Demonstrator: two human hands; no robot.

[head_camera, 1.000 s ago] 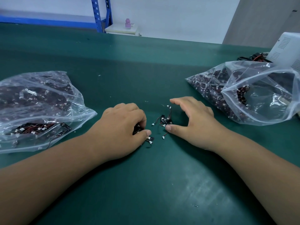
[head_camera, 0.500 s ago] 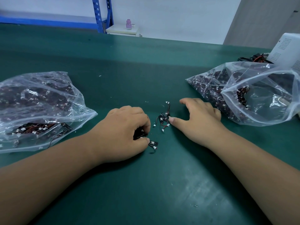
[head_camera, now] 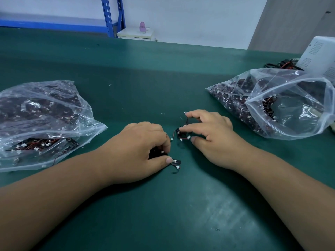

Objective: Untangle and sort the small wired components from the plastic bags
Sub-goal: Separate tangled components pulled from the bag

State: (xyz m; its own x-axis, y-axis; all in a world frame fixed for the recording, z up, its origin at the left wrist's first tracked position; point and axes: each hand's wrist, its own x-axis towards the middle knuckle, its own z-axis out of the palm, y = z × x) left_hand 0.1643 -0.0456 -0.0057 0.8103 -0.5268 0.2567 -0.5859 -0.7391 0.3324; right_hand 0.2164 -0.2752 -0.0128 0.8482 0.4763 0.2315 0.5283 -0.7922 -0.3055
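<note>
Two clear plastic bags full of small black wired components lie on the green table: the left bag [head_camera: 41, 122] and the right bag [head_camera: 282, 104], whose mouth gapes open toward me. Between them, my left hand [head_camera: 141, 151] curls over a small clump of components [head_camera: 157, 153] and pinches it; one black piece [head_camera: 176, 162] pokes out by the thumb. My right hand [head_camera: 206, 134] has its fingertips on a small tangle [head_camera: 181, 133] of black parts, thin wires and white plugs, pinching it between thumb and fingers.
A white perforated device [head_camera: 319, 55] with cables stands behind the right bag. Tiny white scraps dot the green table [head_camera: 163, 73]. Blue shelving [head_camera: 112, 15] and a white cabinet lie beyond the far edge.
My right hand has shifted right and closed its fingers onto the tangle, spreading its wires. My left hand stays curled on its clump, and one black piece now pokes out by the thumb.
</note>
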